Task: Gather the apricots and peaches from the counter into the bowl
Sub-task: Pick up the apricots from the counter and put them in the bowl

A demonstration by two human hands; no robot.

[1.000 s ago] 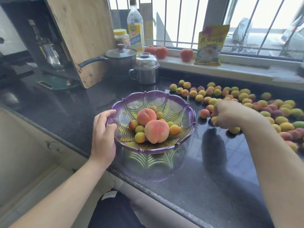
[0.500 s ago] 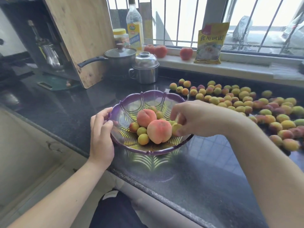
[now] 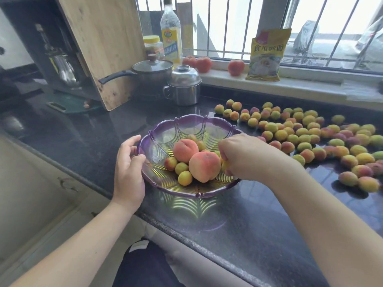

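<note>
Bench [image 3: 238,220] is dark, glossy stone w/ a front edge close to the bowl [image 3: 187,126]; anything that rolls off the pile or bounces out of the bowl can run to that edge and drop to the floor.

Bowl sits near the front-left of the bench, clear purple, shallow, scalloped rim. Left hand [image 3: 128,172] grips its near-left rim, thumb over the lip, fingers outside. If that grip lets go while fruit goes in on the far side, the light bowl could tip or skid on the slick stone.

Loose apricots [image 3: 310,139] lie spread to the right of the bowl, reaching towards the sill, many touching each other. Risk: a forearm sweep on the way back for more knocks several, and round fruit rolls fast. Most are not yet gathered, so there are many more trips to go.

Two peaches [image 3: 204,165] sit mid-bowl, touching, w/ a few apricots round them. They make a hump; small fruit dropped on top may glance off and hop the low rim.

Right hand [image 3: 242,158] hovers over the bowl's right side, fingers curled down round a small apricot [image 3: 224,165], only partly seen under the fingertips. Can't tell if more than one is in there. Let go from too high and soft fruit bruises, or lands on the rim and falls outside.

Three more peaches [image 3: 235,67] stand on the sill, well apart from the bowl; easy to miss, and they're not strictly on the bench.
</note>
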